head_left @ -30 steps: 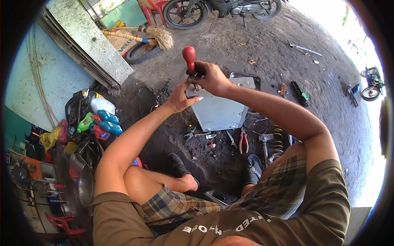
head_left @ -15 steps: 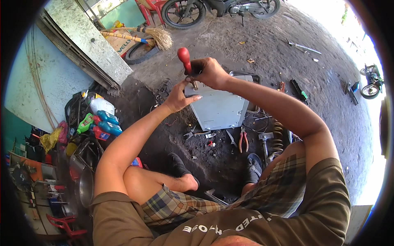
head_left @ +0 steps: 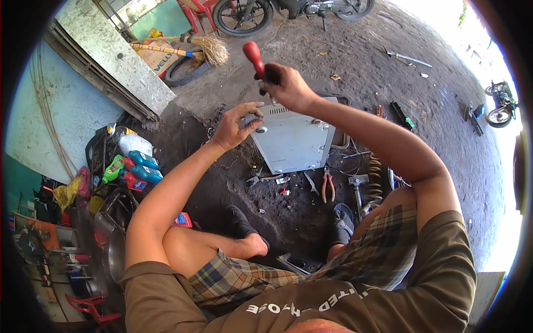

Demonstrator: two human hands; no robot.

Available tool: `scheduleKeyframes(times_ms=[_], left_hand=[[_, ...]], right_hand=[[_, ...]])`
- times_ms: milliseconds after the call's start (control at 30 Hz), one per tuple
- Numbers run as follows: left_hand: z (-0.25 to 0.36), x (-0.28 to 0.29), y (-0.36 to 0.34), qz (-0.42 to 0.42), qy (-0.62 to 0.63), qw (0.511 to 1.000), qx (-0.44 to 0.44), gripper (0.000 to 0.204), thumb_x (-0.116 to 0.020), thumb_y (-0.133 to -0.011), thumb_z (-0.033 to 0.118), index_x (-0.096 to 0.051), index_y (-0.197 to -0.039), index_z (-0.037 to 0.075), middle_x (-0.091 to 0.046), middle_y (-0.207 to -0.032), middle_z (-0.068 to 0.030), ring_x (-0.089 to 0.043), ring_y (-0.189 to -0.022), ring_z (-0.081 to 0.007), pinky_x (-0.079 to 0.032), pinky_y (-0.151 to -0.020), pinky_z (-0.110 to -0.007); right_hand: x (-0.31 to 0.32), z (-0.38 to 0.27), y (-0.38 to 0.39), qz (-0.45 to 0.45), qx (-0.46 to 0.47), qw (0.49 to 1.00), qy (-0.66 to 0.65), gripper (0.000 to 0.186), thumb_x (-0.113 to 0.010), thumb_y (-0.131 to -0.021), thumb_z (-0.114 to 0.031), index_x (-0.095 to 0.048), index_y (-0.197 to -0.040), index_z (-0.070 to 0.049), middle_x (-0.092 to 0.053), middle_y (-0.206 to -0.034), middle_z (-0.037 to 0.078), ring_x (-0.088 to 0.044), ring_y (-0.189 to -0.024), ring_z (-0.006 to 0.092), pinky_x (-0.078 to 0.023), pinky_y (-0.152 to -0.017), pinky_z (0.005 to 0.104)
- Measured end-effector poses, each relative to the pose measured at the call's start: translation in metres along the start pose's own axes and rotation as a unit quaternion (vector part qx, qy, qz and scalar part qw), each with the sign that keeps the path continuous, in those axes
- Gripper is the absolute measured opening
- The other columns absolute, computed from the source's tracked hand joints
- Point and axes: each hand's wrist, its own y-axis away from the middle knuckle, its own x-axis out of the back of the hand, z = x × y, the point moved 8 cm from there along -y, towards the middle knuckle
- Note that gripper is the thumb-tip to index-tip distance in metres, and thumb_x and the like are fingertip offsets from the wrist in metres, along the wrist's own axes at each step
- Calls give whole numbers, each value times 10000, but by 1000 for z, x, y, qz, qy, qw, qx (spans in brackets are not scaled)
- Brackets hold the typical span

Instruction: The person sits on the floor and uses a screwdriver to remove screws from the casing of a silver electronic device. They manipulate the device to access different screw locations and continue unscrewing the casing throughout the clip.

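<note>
In my right hand (head_left: 283,86) is a screwdriver (head_left: 254,57) with a red bulb-shaped handle. The fingers close round the lower part of the handle, and the shaft is mostly hidden below them. A grey metal box (head_left: 294,141) with vent slots and round feet lies on the ground under both hands. My left hand (head_left: 233,126) is at the box's far left corner, beside a round foot (head_left: 261,130). Its thumb and fingers are spread apart at the corner; whether they press on it I cannot make out. The screwdriver is raised above the box's far edge.
Pliers with red handles (head_left: 328,186), a hammer (head_left: 358,188) and a coil spring (head_left: 375,175) lie near my right foot. A metal tray (head_left: 345,102) sits partly behind the box. Bottles (head_left: 145,159) stand at left; brooms (head_left: 211,50) and a motorbike (head_left: 244,16) are farther back.
My right hand has lifted the screwdriver up and away from the box's far left corner. My left hand has shifted slightly left and its fingers have opened, uncovering the round foot.
</note>
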Motion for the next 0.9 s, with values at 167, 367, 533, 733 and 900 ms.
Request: scheduleKeyframes(times_ms=[167, 367, 533, 733, 900], left_hand=[[11, 3, -13, -46, -48, 998, -11, 159, -808, -935, 98, -761, -1046, -5, -777, -1304, -144, -737, -1223, -335, -567, -1046, -430], [11, -1, -24, -105, -112, 988, 16, 182, -746, -984, 86, -716, -1132, -16, -741, -1271, -165, -729, -1170, -353, -568, -1011, -454], [-3, -5, -34, -56, -57, 994, 69, 192, -697, -1025, 106, -673, -1170, -18, -692, -1192, -178, -716, -1090, -345, -577, -930, -434], [20, -9, -74, 11, -26, 999, 41, 160, -733, -1003, 130, -704, -1070, -13, -711, -1048, -159, -731, -972, -348, -578, -840, -426], [38, -32, -105, 2, -113, 992, -49, 137, -779, -953, 101, -739, -1022, -10, -740, -1014, -149, -743, -963, -350, -571, -826, -440]], right_hand=[[30, 51, 19, -75, -156, 983, 61, 296, -693, -980, -221, -725, -1136, 28, -738, -838, 88, -679, -743, 152, -536, -714, 348], [47, 76, 27, -13, -209, 977, -25, 302, -647, -987, -239, -741, -1077, 34, -681, -774, 59, -616, -692, 141, -505, -664, 344], [48, 79, 26, -4, -204, 978, -37, 328, -636, -988, -249, -723, -1130, 34, -683, -832, 62, -611, -722, 139, -497, -672, 343], [41, 78, 27, -6, -273, 949, -155, 293, -652, -1044, -208, -731, -1216, 16, -707, -798, 47, -607, -556, 132, -480, -498, 307], [41, 107, 23, 37, -320, 897, -303, 262, -624, -1006, -143, -730, -1074, 88, -786, -916, 180, -770, -690, 259, -639, -623, 393]])
